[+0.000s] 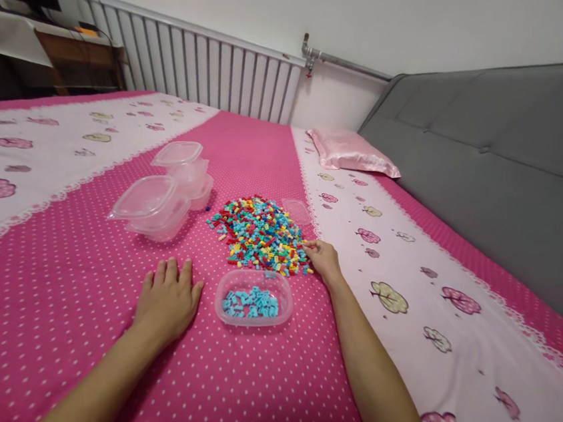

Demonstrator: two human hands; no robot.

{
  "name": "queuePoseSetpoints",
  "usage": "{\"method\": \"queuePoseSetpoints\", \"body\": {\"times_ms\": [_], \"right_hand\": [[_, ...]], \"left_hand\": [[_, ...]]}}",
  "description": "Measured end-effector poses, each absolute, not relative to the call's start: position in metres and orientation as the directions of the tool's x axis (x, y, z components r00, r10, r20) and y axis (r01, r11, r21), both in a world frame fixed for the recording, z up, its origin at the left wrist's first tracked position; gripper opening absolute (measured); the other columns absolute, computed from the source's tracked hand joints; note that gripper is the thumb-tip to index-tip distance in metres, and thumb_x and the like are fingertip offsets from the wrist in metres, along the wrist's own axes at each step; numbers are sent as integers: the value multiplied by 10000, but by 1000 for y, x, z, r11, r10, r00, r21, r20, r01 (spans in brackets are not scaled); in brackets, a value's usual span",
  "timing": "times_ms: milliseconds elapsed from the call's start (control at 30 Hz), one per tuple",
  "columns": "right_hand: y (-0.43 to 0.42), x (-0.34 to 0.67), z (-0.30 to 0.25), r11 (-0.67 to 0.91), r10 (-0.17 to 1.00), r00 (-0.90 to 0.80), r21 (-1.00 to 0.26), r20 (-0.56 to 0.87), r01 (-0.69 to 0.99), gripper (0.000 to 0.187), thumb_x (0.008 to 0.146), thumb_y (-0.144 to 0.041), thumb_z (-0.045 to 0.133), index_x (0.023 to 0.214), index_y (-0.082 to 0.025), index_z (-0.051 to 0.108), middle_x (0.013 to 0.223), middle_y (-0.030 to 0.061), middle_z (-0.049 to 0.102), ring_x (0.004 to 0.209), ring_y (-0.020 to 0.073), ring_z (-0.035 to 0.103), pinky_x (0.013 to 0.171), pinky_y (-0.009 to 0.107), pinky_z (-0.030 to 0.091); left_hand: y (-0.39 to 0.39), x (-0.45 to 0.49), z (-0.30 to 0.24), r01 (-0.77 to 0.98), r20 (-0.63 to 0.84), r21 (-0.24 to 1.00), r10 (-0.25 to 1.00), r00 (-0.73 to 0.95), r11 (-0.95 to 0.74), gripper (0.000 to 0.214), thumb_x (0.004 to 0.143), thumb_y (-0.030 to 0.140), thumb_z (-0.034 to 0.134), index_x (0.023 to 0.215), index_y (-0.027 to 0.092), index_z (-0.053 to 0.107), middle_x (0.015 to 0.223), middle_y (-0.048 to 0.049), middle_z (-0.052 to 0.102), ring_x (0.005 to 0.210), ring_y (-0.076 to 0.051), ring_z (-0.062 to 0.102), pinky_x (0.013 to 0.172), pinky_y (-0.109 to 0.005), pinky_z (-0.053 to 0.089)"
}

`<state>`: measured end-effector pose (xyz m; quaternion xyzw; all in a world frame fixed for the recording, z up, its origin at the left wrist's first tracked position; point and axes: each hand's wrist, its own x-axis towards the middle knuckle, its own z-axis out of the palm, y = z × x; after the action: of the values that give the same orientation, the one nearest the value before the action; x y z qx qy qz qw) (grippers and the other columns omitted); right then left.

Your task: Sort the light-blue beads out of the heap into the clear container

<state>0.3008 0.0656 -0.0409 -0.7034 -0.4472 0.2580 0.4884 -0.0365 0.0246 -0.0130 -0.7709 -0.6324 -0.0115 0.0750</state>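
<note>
A heap of small toy building bricks (258, 233) in blue, red, yellow and green lies on the pink dotted bedspread. In front of it stands a clear plastic container (220, 309) with light-blue bricks (251, 303) spread over its bottom. My left hand (170, 300) rests flat on the bedspread, left of the container, fingers stretched out and holding nothing. At the heap's right edge is my right hand (323, 258), thumb and fingertips drawn together in a pinch among the bricks. Whatever is between those fingertips is too small to make out.
Stacked clear containers (153, 211) and more behind them (189, 170) stand left of the heap. A clear lid (296, 211) lies at its right. Farther off are a pink pillow (350, 152), a grey headboard (486, 149) and a white radiator (205, 58).
</note>
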Motion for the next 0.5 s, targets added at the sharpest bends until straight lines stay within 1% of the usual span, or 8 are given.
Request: {"method": "queuePoseSetpoints", "body": {"times_ms": [100, 167, 233, 300, 333, 367, 400, 500], "right_hand": [[65, 300, -40, -97, 886, 464, -977, 2, 190, 263, 594, -361, 664, 774, -170, 677, 543, -45, 594, 530, 122, 539, 522, 231, 411], [63, 299, -35, -81, 891, 453, -995, -46, 58, 279, 586, -347, 676, 787, -155, 660, 574, -34, 612, 516, 106, 530, 499, 217, 413], [60, 299, -30, -71, 896, 434, -995, -93, -66, 275, 569, -321, 702, 779, -154, 644, 551, -51, 578, 452, 70, 458, 421, 183, 353], [57, 300, -24, -65, 902, 409, -981, -136, -184, 253, 556, -287, 729, 747, -162, 620, 501, -84, 496, 399, 38, 354, 350, 154, 250], [57, 301, -22, -62, 905, 395, -968, -157, -243, 236, 558, -269, 736, 724, -168, 602, 486, -96, 459, 389, 30, 321, 333, 144, 216], [57, 303, -20, -60, 907, 382, -952, -178, -301, 218, 566, -249, 735, 700, -173, 581, 480, -100, 436, 388, 26, 313, 326, 135, 209], [57, 304, -18, -58, 908, 369, -932, -198, -357, 201, 581, -230, 726, 683, -177, 562, 485, -97, 434, 394, 25, 328, 328, 124, 230], [59, 308, -15, -53, 905, 343, -866, -253, -498, 118, 643, -179, 656, 681, -181, 544, 542, -61, 511, 453, 33, 448, 393, 108, 370]], "left_hand": [[24, -36, -11, 974, 91, -123, 975, 200, -189, 599, 922, 362, 303, 1379, -2, 435, 1399, -300, 421, 1296, -424, 395, 1042, -512, 298], [24, -36, -11, 973, 87, -129, 975, 204, -192, 601, 923, 364, 301, 1381, -3, 432, 1397, -302, 421, 1296, -428, 392, 1042, -512, 296], [24, -36, -11, 973, 96, -124, 974, 206, -194, 601, 921, 364, 306, 1377, -4, 436, 1391, -306, 426, 1292, -430, 396, 1039, -513, 299], [24, -36, -11, 974, 107, -120, 973, 206, -193, 599, 918, 360, 308, 1373, -6, 443, 1385, -308, 432, 1287, -427, 403, 1036, -510, 302], [24, -35, -10, 974, 109, -119, 973, 204, -191, 598, 917, 358, 307, 1371, -7, 444, 1385, -307, 431, 1287, -425, 403, 1036, -507, 301], [24, -35, -10, 975, 106, -120, 974, 201, -188, 598, 917, 356, 306, 1371, -9, 443, 1387, -306, 429, 1288, -423, 402, 1038, -506, 299], [24, -35, -9, 975, 98, -121, 975, 198, -186, 599, 917, 354, 306, 1373, -10, 439, 1391, -306, 425, 1292, -422, 399, 1041, -504, 295], [23, -34, -9, 976, 75, -121, 978, 194, -184, 602, 922, 356, 305, 1386, -10, 422, 1407, -305, 407, 1303, -428, 383, 1048, -506, 284]]}}
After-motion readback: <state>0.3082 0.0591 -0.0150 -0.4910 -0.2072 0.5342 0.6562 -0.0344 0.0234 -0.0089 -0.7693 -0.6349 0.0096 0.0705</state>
